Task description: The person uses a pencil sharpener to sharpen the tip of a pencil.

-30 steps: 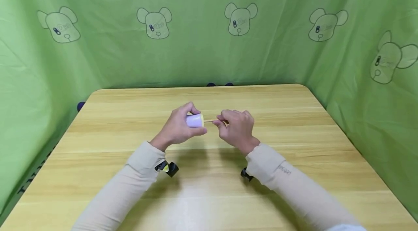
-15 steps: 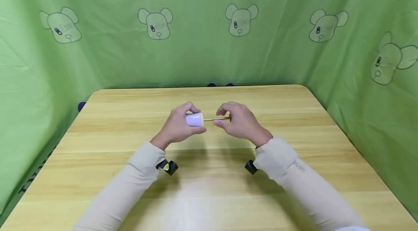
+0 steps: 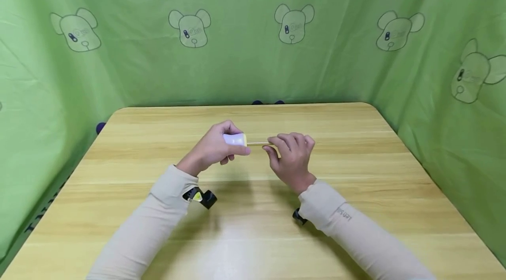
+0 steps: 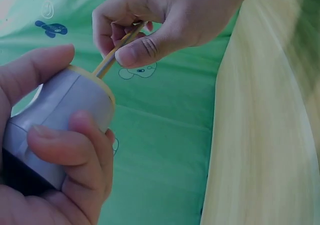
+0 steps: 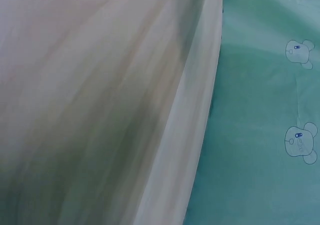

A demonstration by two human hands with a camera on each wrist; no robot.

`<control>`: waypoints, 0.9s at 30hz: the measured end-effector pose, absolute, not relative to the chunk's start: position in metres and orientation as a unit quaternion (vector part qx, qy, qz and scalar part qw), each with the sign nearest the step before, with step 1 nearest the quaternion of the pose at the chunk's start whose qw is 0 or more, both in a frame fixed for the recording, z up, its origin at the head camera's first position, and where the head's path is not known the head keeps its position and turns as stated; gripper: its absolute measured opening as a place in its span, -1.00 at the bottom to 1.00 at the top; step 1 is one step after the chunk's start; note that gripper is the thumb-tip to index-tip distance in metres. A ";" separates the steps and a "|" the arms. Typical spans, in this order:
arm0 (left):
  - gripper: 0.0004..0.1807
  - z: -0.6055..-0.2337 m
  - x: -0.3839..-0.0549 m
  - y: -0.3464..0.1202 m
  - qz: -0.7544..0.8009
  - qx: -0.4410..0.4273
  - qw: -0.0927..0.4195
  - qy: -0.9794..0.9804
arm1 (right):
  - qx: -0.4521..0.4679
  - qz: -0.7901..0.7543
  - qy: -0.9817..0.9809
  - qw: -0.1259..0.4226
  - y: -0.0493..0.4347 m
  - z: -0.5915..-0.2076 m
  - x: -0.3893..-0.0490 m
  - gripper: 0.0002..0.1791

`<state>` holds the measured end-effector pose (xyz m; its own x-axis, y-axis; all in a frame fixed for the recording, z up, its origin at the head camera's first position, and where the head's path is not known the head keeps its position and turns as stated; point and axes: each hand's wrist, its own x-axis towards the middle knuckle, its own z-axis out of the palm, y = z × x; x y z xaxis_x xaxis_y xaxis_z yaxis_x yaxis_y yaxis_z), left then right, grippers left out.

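My left hand (image 3: 209, 149) grips a small white pencil sharpener (image 3: 235, 140) with a yellow rim, held up over the table. A dark base shows at the sharpener's lower end in the left wrist view, partly hidden by the palm. Out of its yellow-rimmed face (image 4: 102, 80) sticks a thin yellow-and-grey pencil (image 4: 111, 59). Thumb and fingers of my right hand (image 3: 293, 157) pinch the pencil near its far end, a short way to the right of the sharpener. The pencil's tip is hidden inside. Neither hand shows in the right wrist view.
Below the hands lies a light wood-grain table (image 3: 253, 236) with rounded far corners. Green curtains (image 3: 241, 69) printed with bear heads hang behind and along both sides. Small black cameras (image 3: 208, 199) are worn at the wrists.
The right hand slid back along the pencil, its fingers lifting half a second ago, then turned and pinched it again. The left hand tilted the sharpener slightly, keeping its grip.
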<state>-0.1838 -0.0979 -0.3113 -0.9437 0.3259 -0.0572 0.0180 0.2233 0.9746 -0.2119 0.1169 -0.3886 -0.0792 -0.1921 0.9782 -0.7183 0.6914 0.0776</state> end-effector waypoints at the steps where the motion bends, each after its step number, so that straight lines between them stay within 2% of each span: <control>1: -0.53 -0.311 -0.184 -0.098 0.615 0.112 0.128 0.770 | 0.325 0.221 -0.697 0.599 0.116 -0.388 -0.212 -0.70; 11: -0.60 -0.319 -0.183 -0.100 0.635 0.116 0.186 0.741 | 0.351 0.237 -0.682 0.597 0.116 -0.394 -0.214 -0.64; 15: -0.57 -0.325 -0.183 -0.097 0.633 0.117 0.185 0.743 | 0.350 0.241 -0.687 0.589 0.115 -0.394 -0.214 -0.61; 22: -0.56 -0.335 -0.183 -0.095 0.610 0.123 0.126 0.772 | 0.337 0.255 -0.722 0.548 0.113 -0.391 -0.211 -0.48; 27: -0.56 -0.338 -0.182 -0.093 0.554 0.144 0.054 0.818 | 0.314 0.239 -0.804 0.445 0.116 -0.381 -0.204 -0.45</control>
<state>-0.1817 -0.0934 -0.3383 -0.9527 0.2954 0.0718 0.1765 0.3452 0.9218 -0.2040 0.1162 -0.3807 -0.4069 -0.2916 0.8657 -0.7171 0.6890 -0.1050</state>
